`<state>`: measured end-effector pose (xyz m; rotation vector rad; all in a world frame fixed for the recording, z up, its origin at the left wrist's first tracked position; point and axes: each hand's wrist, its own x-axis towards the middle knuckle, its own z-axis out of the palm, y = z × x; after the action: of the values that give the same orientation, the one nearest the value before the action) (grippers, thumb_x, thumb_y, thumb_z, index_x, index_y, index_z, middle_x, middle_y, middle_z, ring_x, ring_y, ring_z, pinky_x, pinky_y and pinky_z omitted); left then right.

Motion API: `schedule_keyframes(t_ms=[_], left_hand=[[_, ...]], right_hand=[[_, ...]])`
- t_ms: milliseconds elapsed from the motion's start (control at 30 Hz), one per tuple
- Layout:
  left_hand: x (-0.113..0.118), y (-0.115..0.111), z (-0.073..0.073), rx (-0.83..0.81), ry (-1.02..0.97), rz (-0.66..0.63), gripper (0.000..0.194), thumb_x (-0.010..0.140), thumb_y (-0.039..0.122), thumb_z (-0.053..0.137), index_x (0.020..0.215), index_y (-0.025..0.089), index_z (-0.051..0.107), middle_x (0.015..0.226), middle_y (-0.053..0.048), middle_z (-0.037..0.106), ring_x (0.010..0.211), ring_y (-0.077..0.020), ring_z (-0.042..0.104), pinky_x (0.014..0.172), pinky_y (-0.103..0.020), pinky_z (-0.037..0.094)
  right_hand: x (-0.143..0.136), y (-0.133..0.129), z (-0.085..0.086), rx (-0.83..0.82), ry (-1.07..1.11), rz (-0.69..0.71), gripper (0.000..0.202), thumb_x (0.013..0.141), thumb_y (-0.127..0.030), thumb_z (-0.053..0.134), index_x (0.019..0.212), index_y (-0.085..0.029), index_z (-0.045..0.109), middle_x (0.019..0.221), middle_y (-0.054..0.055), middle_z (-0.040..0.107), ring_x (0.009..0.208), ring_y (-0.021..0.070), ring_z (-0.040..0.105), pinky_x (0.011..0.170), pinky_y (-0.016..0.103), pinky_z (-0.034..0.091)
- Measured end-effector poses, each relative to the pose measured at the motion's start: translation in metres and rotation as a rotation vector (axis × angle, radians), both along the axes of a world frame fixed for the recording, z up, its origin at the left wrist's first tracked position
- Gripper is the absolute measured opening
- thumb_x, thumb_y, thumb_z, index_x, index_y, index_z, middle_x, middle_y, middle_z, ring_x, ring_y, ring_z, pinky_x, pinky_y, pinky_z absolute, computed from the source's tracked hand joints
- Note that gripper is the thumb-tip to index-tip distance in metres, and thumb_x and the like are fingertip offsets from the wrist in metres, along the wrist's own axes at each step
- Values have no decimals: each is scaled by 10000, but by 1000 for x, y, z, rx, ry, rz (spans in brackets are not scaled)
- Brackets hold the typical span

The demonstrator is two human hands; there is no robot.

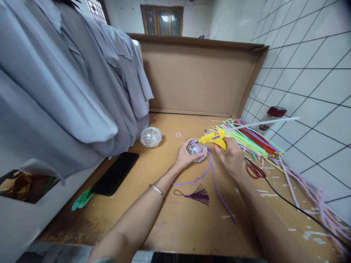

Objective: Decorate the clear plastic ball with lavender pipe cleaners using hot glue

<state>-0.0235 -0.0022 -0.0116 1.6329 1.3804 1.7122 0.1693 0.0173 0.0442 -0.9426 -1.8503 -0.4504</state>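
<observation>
My left hand (184,154) is wrapped around a clear faceted ball (199,152) near the middle of the table. In my right hand (232,156) is a yellow glue gun (215,138), its nozzle at the top of the ball and a long clear glue stick out of its back. Purple pipe cleaners (215,179) trail from the ball over the table. Below the ball lies a dark purple tassel (199,195) with a loop. A second clear ball (151,137) sits to the left.
A black phone (115,174) and a green clip-like item (82,199) lie at left, beside hanging grey cloth (109,73). Colourful pipe cleaners (246,137), red-handled scissors (255,171) and a black cable (285,200) are at right. Cardboard (194,78) stands behind.
</observation>
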Motion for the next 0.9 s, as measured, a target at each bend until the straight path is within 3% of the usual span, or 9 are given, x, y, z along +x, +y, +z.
schedule_keyframes(t_ms=[900], left_hand=[[0, -1, 1, 15, 13, 2, 692, 545, 336, 902, 1152, 187, 605, 1146, -79, 639, 1071, -240, 636, 977, -396, 512]], right_hand=[[0, -5, 6, -21, -73, -60, 201, 889, -334, 525, 982, -177, 609, 851, 79, 646, 750, 221, 576, 596, 288, 371]])
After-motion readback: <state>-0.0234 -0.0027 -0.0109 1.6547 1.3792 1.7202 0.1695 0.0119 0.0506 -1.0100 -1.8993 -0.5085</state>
